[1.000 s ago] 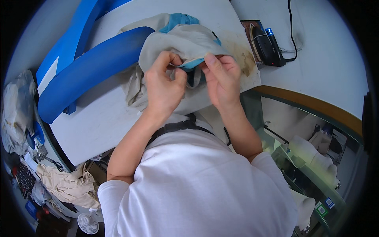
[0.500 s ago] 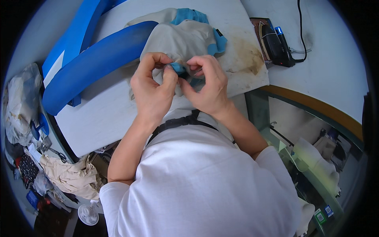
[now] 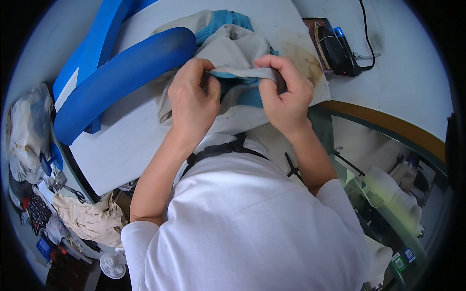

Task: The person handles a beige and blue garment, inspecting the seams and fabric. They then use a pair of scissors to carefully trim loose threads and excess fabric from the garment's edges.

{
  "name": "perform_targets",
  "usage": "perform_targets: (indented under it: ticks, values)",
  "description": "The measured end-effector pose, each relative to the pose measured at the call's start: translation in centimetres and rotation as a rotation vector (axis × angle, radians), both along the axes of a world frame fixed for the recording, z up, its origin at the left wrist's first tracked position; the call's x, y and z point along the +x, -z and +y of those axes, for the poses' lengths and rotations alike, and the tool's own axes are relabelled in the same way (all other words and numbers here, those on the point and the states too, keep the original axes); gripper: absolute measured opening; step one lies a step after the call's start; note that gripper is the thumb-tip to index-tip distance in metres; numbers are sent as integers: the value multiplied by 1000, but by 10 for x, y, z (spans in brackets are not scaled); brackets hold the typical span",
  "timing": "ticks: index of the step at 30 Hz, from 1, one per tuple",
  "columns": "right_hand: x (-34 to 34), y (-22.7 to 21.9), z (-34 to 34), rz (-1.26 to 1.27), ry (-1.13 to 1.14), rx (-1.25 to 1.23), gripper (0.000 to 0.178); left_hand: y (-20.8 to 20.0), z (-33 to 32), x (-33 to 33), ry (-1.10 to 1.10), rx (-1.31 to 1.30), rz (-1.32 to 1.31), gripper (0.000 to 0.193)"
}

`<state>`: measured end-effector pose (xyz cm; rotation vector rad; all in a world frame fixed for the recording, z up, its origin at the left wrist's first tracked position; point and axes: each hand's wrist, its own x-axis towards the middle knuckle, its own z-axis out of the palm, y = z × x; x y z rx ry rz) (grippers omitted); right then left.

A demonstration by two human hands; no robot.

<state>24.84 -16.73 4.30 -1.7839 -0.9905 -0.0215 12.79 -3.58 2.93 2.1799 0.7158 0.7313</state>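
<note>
A grey and teal cloth garment (image 3: 230,47) lies bunched on the white-covered board. My left hand (image 3: 196,94) pinches one end of its edge, close to the tip of a blue padded arm (image 3: 131,80). At the other end of that edge my right hand (image 3: 286,94) grips the cloth between thumb and fingers. The edge is stretched between both hands, with teal fabric showing beneath the grey. Which kind of garment it is, I cannot tell.
An iron (image 3: 335,51) with a black cord rests on a brown pad at the right. Below it is a glass-sided cabinet (image 3: 383,126). Scissors (image 3: 73,191), beige cloth (image 3: 90,218) and a small white fan (image 3: 112,265) are at lower left. The board (image 3: 114,165) has brown stains near the iron.
My hands have moved apart, the right one going rightward. The garment's edge, bunched between my fingers before, is now drawn out straight between them.
</note>
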Motion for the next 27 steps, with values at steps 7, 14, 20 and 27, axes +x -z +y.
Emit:
perform_targets:
  ticks: [7,14,20,27]
  values:
    - [-28,-24,-19,-145,-325,11,14,-29,10,2,-194,-149,-103,7]
    - [-58,14,-5,124,-340,-32,12,3,20,-21,-118,-1297,-200,21]
    - [-73,27,2,105,-406,-135,13,-4,21,-39,-34,-1653,-461,21]
    - [-58,11,7,266,-478,-120,13,-4,24,-56,133,-1482,-338,26]
